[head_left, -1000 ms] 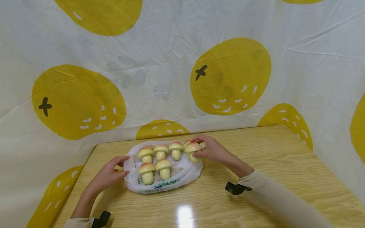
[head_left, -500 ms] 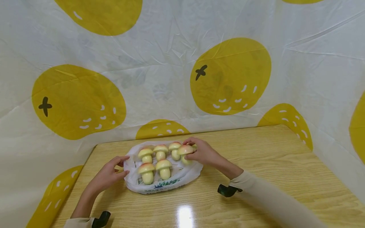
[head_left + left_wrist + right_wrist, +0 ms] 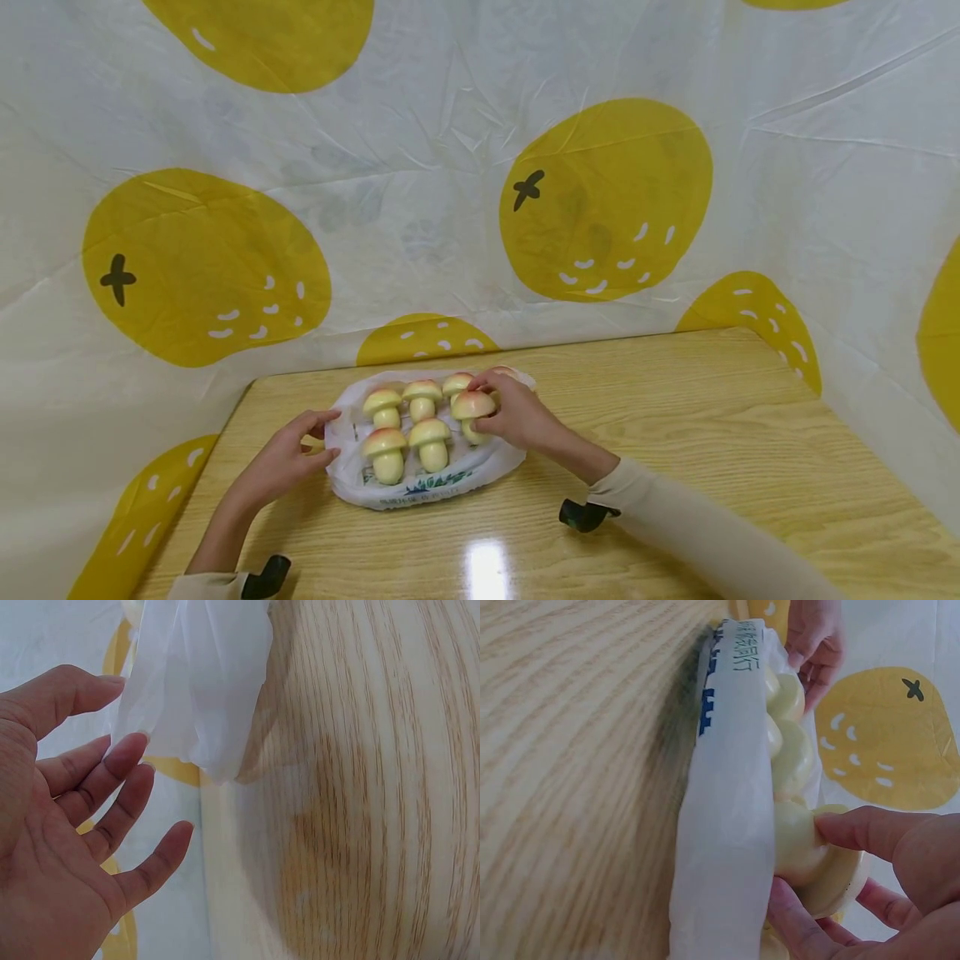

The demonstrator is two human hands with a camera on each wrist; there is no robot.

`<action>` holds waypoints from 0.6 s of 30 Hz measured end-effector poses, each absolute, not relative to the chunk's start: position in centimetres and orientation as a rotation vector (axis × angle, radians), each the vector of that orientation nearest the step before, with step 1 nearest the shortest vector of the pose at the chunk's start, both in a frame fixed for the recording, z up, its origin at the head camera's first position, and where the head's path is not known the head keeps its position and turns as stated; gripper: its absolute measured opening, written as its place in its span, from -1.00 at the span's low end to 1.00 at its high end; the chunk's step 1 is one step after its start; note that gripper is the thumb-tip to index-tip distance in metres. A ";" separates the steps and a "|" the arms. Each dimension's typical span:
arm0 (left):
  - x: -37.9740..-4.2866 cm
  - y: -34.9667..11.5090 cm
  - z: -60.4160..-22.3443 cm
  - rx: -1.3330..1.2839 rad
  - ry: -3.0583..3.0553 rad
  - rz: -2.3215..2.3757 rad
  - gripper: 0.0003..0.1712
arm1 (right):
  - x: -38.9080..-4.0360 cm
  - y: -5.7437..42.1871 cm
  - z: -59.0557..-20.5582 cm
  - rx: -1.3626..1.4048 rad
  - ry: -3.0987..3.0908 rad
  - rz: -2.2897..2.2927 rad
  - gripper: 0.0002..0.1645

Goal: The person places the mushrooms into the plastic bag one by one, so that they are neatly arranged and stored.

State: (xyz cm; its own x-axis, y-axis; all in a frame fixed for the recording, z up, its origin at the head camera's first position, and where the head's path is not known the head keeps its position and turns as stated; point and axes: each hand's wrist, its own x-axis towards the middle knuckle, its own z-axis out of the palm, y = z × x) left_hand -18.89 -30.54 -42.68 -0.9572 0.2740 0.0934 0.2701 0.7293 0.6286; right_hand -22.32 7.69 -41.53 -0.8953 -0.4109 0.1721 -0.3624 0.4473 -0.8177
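A white plastic bag covers a shallow tray-like base (image 3: 487, 477), and several yellow toy mushrooms with reddish cap tops stand on it. Two mushrooms (image 3: 430, 442) form the front row, with more behind. My right hand (image 3: 519, 412) pinches another mushroom (image 3: 472, 406) by its stem and cap, at the right end of the front row. In the right wrist view this mushroom (image 3: 840, 877) sits between thumb and fingers, just inside the bag's wall (image 3: 724, 817). At the left end, my left hand (image 3: 281, 458) rests its loosely bent fingertips at the edge of the bag (image 3: 199, 690).
The wood-grain table (image 3: 637, 400) extends far to the right and in front of the bag. A white cloth with yellow fruit prints (image 3: 420, 225) hangs behind and at both sides. One more mushroom (image 3: 504, 371) shows partly behind my right hand.
My right hand has carried the mushroom leftward and toward me, from the back right of the bag to the front row. The left hand has stayed in place.
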 end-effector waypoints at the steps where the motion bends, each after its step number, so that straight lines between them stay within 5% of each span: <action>1: -18.9 -30.6 -42.7 0.459 2.915 1.061 -0.35 | -22.3 7.6 -41.7 -0.713 2.628 -1.465 -0.46; 18: -18.8 -30.5 -42.5 0.472 2.927 1.051 -0.35 | -21.6 7.4 -43.0 -0.779 2.663 -1.281 -0.45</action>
State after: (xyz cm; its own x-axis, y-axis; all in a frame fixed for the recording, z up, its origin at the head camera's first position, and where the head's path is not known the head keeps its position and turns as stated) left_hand -18.78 -30.46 -42.50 -0.9550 0.2778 0.1037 0.2803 0.7317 0.6213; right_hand -21.61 7.39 -43.04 -0.8666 -0.4795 0.1383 -0.4074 0.5196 -0.7510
